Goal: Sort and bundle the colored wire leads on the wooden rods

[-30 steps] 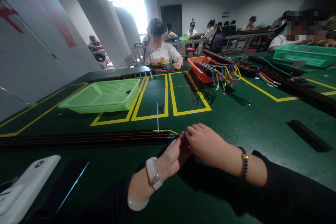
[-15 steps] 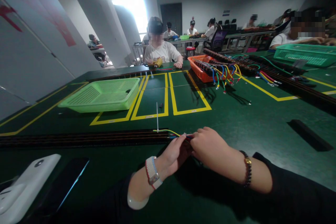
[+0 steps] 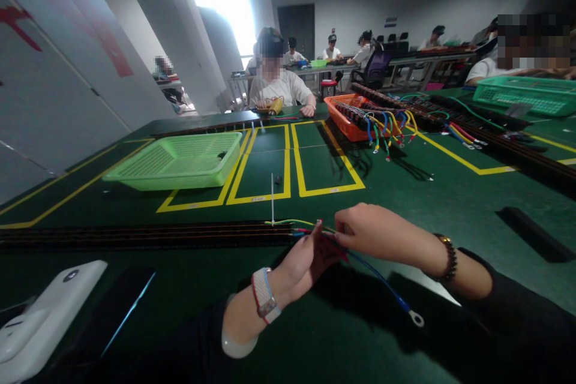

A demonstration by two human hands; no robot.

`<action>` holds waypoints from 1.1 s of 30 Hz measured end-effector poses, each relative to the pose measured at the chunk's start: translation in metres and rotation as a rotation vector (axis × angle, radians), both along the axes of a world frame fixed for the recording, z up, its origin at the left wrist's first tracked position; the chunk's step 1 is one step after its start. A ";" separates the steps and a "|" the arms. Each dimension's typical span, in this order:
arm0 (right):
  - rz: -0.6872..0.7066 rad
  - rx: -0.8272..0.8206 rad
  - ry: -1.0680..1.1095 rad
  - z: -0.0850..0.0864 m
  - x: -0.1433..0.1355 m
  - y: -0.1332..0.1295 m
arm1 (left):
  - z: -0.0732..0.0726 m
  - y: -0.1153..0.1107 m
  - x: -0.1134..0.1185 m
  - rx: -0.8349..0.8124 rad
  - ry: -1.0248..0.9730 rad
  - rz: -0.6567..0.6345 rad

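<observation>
A bundle of coloured wires [image 3: 377,275], one of them blue with a metal ring terminal [image 3: 417,318] at its tip, comes out of the right end of a long dark strip assembly [image 3: 148,236]. My left hand [image 3: 306,264] cradles the bundle, thumb raised on the near side and fingers curled under it. Closed in a pinch, my right hand [image 3: 371,228] grips the wires just right of the left one; its fingertips are partly hidden. A white cable tie [image 3: 272,201] stands upright at the strip's end, by the yellow-green wire.
A light green basket [image 3: 180,162] and an orange basket [image 3: 353,123] with wired strips stand farther back. A white device [image 3: 49,318] and a dark phone [image 3: 119,306] lie front left. A black bar [image 3: 533,234] lies right. A co-worker [image 3: 281,87] sits opposite.
My right hand has shifted right and slightly up, away from my left hand. The blue wire with its ring terminal now shows below it. My left hand stays nearly in place.
</observation>
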State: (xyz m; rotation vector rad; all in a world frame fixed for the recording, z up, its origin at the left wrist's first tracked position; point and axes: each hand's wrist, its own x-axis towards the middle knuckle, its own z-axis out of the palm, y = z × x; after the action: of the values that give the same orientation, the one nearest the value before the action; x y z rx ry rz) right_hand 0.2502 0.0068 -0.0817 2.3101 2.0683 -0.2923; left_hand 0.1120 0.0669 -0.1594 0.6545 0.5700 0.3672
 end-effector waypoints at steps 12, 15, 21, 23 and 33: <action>-0.099 0.120 -0.077 -0.042 0.028 0.033 | 0.003 -0.004 0.000 0.047 0.046 -0.018; -0.081 0.081 -0.122 -0.044 0.028 0.032 | 0.007 -0.006 0.000 0.066 0.050 -0.024; -0.067 0.105 -0.169 -0.019 0.012 0.017 | 0.004 -0.006 0.001 0.036 0.026 0.014; -0.056 0.071 -0.164 -0.011 0.002 0.009 | 0.001 -0.003 0.002 0.016 0.019 0.015; 0.024 0.007 -0.174 -0.012 -0.017 -0.007 | -0.004 0.000 0.003 -0.044 0.003 -0.005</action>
State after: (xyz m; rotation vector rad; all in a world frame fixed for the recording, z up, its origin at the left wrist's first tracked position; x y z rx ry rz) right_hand 0.2336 -0.0005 -0.0940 2.2246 2.0143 -0.0806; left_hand 0.1149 0.0669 -0.1635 0.6146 0.5780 0.3486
